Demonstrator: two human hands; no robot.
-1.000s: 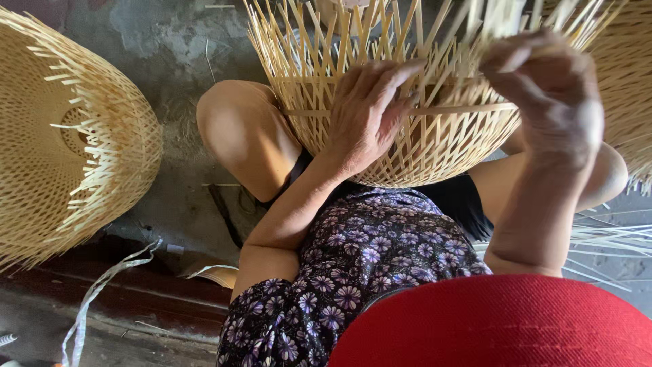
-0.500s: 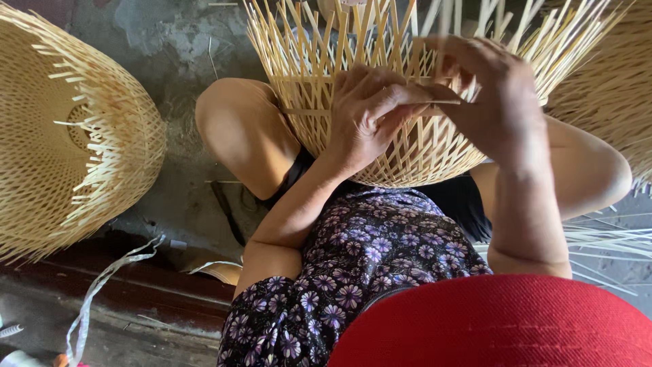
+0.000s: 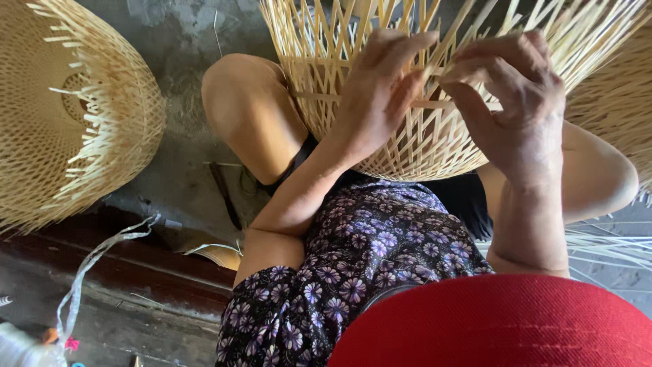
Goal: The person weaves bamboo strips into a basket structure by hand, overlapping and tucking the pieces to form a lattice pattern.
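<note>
- At nine o'clock in the view a finished woven basket (image 3: 75, 115) lies on its side on the concrete floor (image 3: 183, 41), its loose strip ends pointing toward three o'clock; it sits well apart from the hands, likely set aside.
- At seven o'clock a white plastic string (image 3: 92, 268) trails across a dark wooden step (image 3: 136, 265).
- The bent knee (image 3: 248, 112) at ten o'clock presses against the wall of the half-woven basket (image 3: 407, 146), seemingly bracing it in the lap so that both hands are free.
- That half-woven basket sits at twelve o'clock, between the knees, rounded bottom toward the body at six o'clock and open mouth toward twelve; its long axis runs from six to twelve, and the unwoven uprights fan outward past the top edge.
- The left hand (image 3: 380, 95) lies on the basket wall, fingers curled and pressing on the strips, probably holding the weave tight.
- Just beside it, toward two o'clock, the right hand (image 3: 509, 102) has thumb and fingertips closed in a pinch on a thin bamboo strip (image 3: 435, 68), which runs roughly from nine to three across the uprights.
- A red hat brim (image 3: 502, 323) fills five o'clock, above a flowered dress (image 3: 353, 258).
</note>
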